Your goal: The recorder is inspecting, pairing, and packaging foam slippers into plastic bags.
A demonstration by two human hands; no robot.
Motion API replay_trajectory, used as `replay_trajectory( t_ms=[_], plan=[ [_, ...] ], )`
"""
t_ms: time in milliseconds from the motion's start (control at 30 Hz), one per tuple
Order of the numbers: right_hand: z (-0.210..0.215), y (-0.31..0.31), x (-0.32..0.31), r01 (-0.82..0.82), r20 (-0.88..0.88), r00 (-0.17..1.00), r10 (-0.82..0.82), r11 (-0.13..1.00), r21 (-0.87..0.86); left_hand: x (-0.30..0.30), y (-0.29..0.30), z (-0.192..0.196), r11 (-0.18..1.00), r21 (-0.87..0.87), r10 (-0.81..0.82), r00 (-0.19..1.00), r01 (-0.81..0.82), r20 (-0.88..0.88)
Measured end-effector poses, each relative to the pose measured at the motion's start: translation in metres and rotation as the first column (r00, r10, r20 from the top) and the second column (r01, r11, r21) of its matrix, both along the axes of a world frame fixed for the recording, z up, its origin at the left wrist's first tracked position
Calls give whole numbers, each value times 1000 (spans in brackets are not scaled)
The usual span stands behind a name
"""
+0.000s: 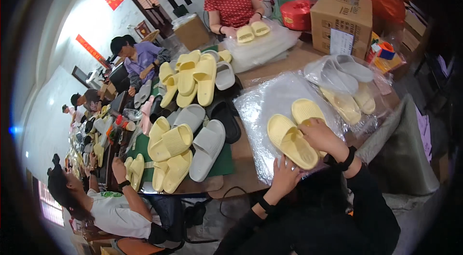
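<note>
A pair of pale yellow slippers lies side by side on a stack of clear plastic bags (255,134) in front of me. My right hand (322,135) is closed on the right slipper (307,109), its fingers curled in at the strap and covering part of it. The left slipper (289,139) lies beside it, toes pointing away. At that slipper's heel, my left hand (286,175) rests with its fingers stretched out over the edge of the bags. Beyond my right hand are bagged grey slippers (337,74) and bagged yellow slippers (343,105).
Loose yellow slippers (197,76) and grey slippers (208,149) are heaped to the left on a green mat (224,164). Across the table, a person in red (231,4) handles yellow slippers. A cardboard box (341,21) stands at the far right. Other people sit along the left.
</note>
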State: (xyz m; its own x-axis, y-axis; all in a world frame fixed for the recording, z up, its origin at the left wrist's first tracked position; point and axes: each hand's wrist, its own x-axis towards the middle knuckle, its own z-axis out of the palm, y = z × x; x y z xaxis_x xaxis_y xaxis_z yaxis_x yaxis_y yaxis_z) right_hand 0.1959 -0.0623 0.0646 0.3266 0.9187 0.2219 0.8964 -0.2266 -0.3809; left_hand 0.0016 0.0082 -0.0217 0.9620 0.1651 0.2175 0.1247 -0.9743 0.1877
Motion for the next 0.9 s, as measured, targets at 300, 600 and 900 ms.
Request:
replay_trajectory(
  t_ms=[300,600,900],
  plan=[
    [-28,43,16,-153,-203,976,82,920,-362,6,-3,3,1000,-23,18,1000,-18,0],
    [20,-22,-6,-358,-841,537,64,920,-159,8,4,0,965,-246,63,989,-95,-134],
    [26,-96,4,-670,-979,-83,187,717,194,11,22,29,999,-48,34,965,-22,260]
  ],
)
